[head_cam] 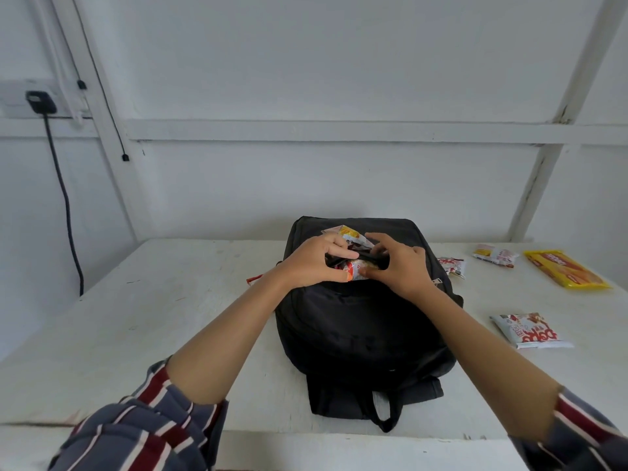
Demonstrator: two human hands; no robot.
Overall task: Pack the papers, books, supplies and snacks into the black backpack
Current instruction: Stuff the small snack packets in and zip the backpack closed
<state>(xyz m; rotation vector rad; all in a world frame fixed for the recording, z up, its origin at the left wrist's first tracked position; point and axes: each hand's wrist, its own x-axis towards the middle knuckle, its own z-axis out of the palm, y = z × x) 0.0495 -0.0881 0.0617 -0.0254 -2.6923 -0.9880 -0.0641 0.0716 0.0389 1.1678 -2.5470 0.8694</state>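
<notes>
Packet [354,268] in left hand [311,263], on backpack [356,329]

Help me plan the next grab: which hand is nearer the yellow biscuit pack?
Right. The right hand is at the backpack opening, on the side facing the yellow biscuit pack; the left hand is beside it, farther away.

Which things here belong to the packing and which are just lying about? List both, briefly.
Job: black fabric backpack; red-and-white foil snack packet in its pocket; yellow-printed packet above it; three white foil snack packets and long yellow biscuit pack on the white table.
Lying about: black wall plug with cable; thin black wire.
</notes>
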